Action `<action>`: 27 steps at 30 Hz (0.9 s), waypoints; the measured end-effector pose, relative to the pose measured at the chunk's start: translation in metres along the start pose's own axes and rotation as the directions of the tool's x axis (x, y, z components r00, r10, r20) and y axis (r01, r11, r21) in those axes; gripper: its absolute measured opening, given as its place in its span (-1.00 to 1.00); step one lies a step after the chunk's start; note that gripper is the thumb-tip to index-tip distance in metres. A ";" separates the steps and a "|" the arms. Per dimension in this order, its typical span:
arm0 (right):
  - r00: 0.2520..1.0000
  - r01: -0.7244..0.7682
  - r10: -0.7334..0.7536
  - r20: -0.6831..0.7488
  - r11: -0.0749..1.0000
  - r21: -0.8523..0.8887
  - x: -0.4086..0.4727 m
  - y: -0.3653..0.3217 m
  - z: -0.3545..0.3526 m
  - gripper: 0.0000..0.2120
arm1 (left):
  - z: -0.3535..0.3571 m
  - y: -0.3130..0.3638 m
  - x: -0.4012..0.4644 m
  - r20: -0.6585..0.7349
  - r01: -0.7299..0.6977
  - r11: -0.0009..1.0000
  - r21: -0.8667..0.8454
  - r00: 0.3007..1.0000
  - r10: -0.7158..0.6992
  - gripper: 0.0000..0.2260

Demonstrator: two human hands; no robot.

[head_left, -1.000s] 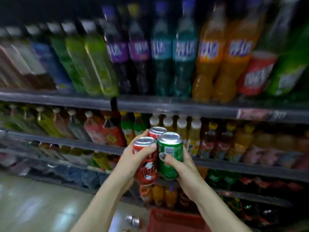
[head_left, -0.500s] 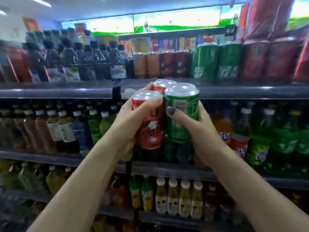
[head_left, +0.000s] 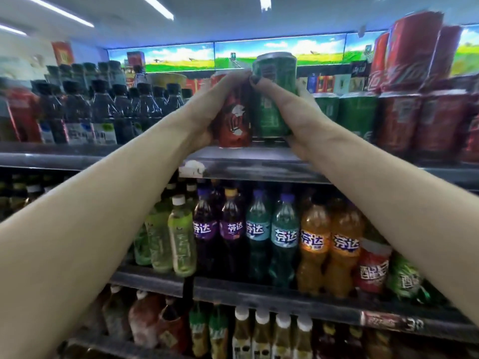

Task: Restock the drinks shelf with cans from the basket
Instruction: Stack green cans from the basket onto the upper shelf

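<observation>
Both my arms reach up to the top shelf (head_left: 248, 161). My left hand (head_left: 207, 104) grips a red can (head_left: 233, 123), thumb curled over its rim. My right hand (head_left: 293, 110) grips a green can (head_left: 272, 94) pressed against the red one. The red can's base looks level with the shelf surface; whether it touches, I cannot tell. A second red can seen earlier behind them is hidden now. The basket is out of view.
Green cans (head_left: 357, 115) and red cans (head_left: 420, 120) stand on the top shelf to the right, with red packs (head_left: 414, 50) stacked above. Dark bottles (head_left: 103, 110) fill the left. Lower shelves hold purple, teal and orange bottles (head_left: 282, 237).
My hands have lifted the clutched cans from the lower shelves up to the top shelf, and my view has tilted upward with them.
</observation>
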State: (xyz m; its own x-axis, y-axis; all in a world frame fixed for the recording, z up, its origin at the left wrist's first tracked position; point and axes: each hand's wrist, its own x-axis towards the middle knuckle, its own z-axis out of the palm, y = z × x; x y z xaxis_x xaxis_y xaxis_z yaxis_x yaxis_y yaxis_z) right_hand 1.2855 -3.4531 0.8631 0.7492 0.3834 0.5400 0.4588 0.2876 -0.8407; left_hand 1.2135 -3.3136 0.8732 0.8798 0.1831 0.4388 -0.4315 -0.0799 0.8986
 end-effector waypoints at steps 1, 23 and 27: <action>1.000 -0.006 0.006 -0.003 1.000 -0.013 0.005 0.004 0.001 -0.30 | -0.004 -0.007 0.009 -0.006 0.001 1.000 0.006 1.000 -0.001 -0.66; 0.992 -0.073 0.026 -0.124 0.918 -0.389 0.024 0.026 -0.010 -0.38 | -0.039 -0.044 0.065 0.225 0.056 0.994 0.095 0.971 -0.077 -0.57; 0.976 -0.050 -0.072 -0.204 0.841 -0.538 0.008 0.018 -0.004 -0.43 | -0.042 -0.043 0.061 0.083 -0.015 0.992 0.127 0.997 0.005 -0.19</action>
State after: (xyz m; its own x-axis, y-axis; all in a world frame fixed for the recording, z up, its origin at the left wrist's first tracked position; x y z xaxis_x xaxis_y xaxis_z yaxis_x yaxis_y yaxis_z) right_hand 1.3015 -3.4489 0.8524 0.7959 0.1749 0.5797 0.6053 -0.2498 -0.7557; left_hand 1.2772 -3.2576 0.8612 0.8913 0.1010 0.4421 -0.4159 -0.2067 0.8856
